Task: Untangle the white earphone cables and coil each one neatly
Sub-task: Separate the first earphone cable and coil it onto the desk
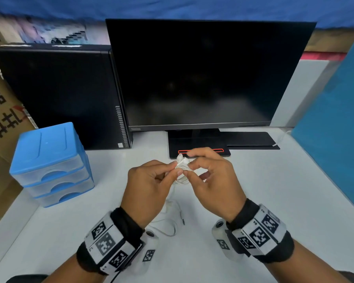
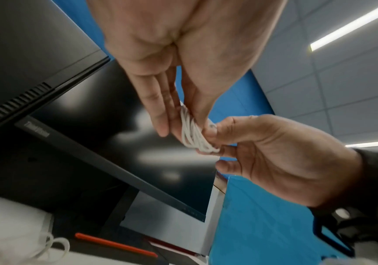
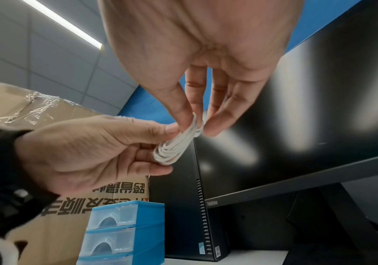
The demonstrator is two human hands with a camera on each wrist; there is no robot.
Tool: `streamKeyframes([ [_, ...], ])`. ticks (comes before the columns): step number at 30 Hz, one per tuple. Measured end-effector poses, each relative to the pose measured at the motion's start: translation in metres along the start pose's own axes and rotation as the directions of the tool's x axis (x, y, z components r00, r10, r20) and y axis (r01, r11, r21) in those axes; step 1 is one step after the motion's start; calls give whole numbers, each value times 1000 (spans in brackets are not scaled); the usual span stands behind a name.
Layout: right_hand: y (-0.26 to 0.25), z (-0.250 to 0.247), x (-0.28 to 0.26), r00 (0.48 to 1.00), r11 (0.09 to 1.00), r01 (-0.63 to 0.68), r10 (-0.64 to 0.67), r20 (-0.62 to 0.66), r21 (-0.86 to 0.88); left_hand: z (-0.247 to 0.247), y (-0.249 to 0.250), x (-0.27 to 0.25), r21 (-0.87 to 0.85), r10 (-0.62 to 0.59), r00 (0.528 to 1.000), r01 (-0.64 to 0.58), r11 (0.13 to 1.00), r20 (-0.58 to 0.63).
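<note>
Both hands hold a small coil of white earphone cable just above the white table, in front of the monitor stand. My left hand pinches the coil between thumb and fingers. My right hand pinches the upper end of the coil, where the earbuds stick out. The wrist views show my left hand and right hand meeting on the loops. A second white cable lies loose on the table below my wrists, its jack plug free.
A black monitor on its stand fills the back. A black PC tower stands to its left. A blue three-drawer unit sits front left, beside a cardboard box. A blue partition borders the right.
</note>
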State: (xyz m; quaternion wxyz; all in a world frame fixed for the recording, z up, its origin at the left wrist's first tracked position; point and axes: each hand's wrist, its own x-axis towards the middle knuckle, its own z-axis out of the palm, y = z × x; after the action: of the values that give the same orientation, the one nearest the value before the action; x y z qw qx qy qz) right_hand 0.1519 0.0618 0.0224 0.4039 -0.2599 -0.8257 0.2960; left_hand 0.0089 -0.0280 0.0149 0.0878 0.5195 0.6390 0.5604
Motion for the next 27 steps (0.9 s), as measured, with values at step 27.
streamKeyframes([
  [27, 6, -5, 6, 898, 945, -282, 200, 393, 165, -5, 3, 0, 380, 65, 957, -174, 908, 282],
])
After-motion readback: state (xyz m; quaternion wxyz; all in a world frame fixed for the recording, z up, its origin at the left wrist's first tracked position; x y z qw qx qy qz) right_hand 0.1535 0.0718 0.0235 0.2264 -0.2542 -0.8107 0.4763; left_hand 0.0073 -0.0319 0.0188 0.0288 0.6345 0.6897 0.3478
